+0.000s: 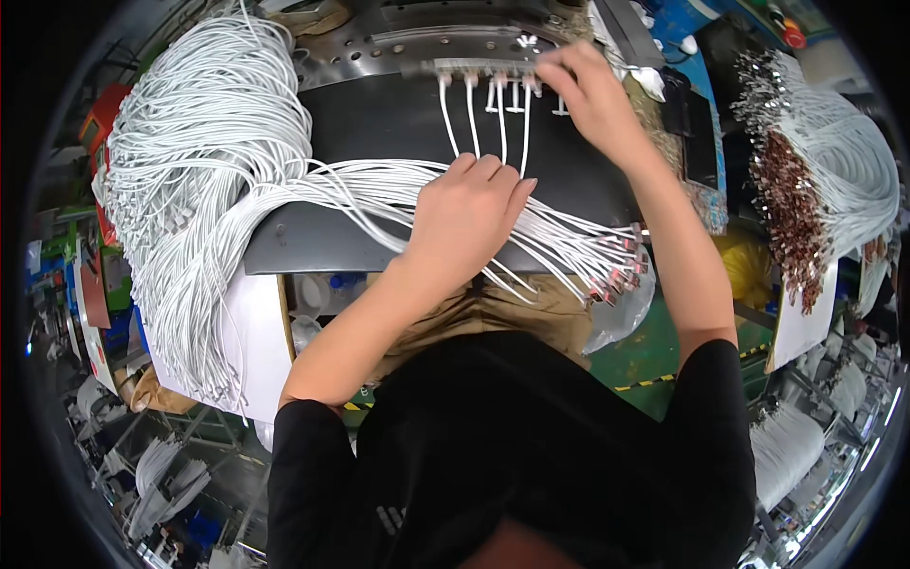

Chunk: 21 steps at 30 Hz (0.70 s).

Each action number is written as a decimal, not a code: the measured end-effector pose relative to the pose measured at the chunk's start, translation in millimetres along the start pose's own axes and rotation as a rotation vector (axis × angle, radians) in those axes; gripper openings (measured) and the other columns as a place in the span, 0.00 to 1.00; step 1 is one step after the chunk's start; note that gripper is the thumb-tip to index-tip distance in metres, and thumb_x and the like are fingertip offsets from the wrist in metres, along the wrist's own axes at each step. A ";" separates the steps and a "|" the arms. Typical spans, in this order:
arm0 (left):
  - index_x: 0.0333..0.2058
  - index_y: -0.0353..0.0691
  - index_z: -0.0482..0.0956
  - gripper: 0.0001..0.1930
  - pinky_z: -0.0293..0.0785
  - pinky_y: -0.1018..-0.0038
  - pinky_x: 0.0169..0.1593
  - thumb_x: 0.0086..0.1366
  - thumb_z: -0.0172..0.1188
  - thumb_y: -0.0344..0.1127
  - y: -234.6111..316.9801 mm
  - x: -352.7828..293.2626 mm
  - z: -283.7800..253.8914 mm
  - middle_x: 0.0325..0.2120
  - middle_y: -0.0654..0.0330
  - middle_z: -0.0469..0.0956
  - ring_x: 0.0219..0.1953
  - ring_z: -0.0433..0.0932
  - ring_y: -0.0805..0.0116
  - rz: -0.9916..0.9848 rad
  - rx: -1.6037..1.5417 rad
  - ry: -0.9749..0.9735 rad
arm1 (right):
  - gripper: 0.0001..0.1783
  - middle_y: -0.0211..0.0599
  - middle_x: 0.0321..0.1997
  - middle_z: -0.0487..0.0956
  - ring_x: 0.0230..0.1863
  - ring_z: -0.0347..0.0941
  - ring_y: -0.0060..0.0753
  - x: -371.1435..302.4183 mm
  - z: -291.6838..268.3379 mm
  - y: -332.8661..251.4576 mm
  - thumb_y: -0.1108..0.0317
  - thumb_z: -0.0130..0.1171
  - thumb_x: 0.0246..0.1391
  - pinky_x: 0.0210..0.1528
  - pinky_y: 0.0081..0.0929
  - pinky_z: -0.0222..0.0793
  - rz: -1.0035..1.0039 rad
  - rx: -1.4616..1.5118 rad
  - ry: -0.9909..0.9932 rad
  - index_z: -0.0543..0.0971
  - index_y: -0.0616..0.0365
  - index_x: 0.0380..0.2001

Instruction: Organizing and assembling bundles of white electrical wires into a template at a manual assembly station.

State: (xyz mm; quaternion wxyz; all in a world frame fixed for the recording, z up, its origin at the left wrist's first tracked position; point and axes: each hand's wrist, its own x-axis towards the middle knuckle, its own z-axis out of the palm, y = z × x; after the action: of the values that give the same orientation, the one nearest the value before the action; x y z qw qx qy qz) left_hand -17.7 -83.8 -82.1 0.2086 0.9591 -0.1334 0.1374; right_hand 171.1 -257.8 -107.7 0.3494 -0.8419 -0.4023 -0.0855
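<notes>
My left hand (471, 213) is closed over the bundle of white cables (365, 175), fingers curled down. Just beyond its knuckles, several single white cables (474, 119) run up to a narrow pale strip (483, 67), their ends side by side at its near edge. At the strip's right end, the fingers of my right hand (590, 95) pinch it; their tips are slightly blurred. Small white T-shaped pieces (513, 97) show beneath the strip. To the right of my left hand, the bundle fans out to reddish and metal connector ends (616, 270).
A large heap of white cables (204, 114) hangs over the left side. The dark work surface (370, 119) meets a perforated metal machine part (379, 52) at the back. More cables with brown and silver ends (796, 209) lie at the far right. A yellow bag (744, 266) sits below.
</notes>
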 end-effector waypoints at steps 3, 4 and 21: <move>0.26 0.39 0.81 0.10 0.78 0.70 0.33 0.61 0.65 0.38 -19.1 14.8 -1.1 0.28 0.58 0.80 0.32 0.80 0.61 -0.064 0.077 0.075 | 0.13 0.45 0.44 0.80 0.48 0.75 0.45 65.2 24.8 23.1 0.66 0.56 0.63 0.51 0.36 0.70 0.002 0.017 0.140 0.80 0.64 0.46; 0.24 0.39 0.81 0.11 0.78 0.69 0.33 0.61 0.64 0.38 -25.7 23.0 -2.4 0.26 0.57 0.80 0.31 0.81 0.60 -0.055 0.095 0.127 | 0.14 0.46 0.42 0.81 0.47 0.76 0.42 87.3 32.6 30.1 0.66 0.57 0.64 0.49 0.38 0.71 0.027 0.043 0.229 0.79 0.65 0.45; 0.28 0.39 0.85 0.16 0.79 0.56 0.43 0.63 0.56 0.45 -98.8 129.2 -24.7 0.27 0.49 0.83 0.35 0.84 0.51 -0.156 -0.016 0.105 | 0.08 0.38 0.34 0.81 0.38 0.77 0.29 179.9 67.8 92.7 0.66 0.58 0.62 0.42 0.30 0.73 0.152 0.554 0.366 0.80 0.60 0.34</move>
State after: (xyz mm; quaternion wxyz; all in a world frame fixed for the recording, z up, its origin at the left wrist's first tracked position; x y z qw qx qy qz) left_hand 127.8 -12.0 -55.2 0.2333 0.9563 -0.0483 0.1698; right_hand 349.2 -142.3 -129.6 0.6368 -0.7132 -0.2768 -0.0964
